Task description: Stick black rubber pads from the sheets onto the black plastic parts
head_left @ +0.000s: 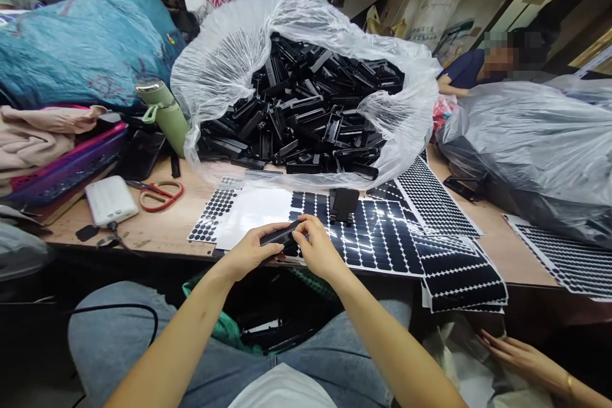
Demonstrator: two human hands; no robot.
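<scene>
My left hand (251, 250) is closed around a slim, oblong black plastic piece (278, 237), held over the front edge of the table. At the piece's right end, my right hand (317, 247) has its thumb and fingertips pressed together on it; whether a sticker is between them I cannot tell. Just beneath lies a sheet of black stickers (377, 229) in rows, partly bared to white backing (253, 204). Another black plastic piece (345, 204), shaped like a small folding stand, rests on that sheet. Behind, a large clear plastic bag (224, 70) gapes around many similar black pieces (306, 108).
Red-handled scissors (161, 196), a white power bank (111, 200) and a green bottle (165, 116) stand left. More sticker sheets (437, 197) and a full grey bag (530, 146) lie right. A co-worker's hand (521, 357) is low right; another person (461, 73) sits behind.
</scene>
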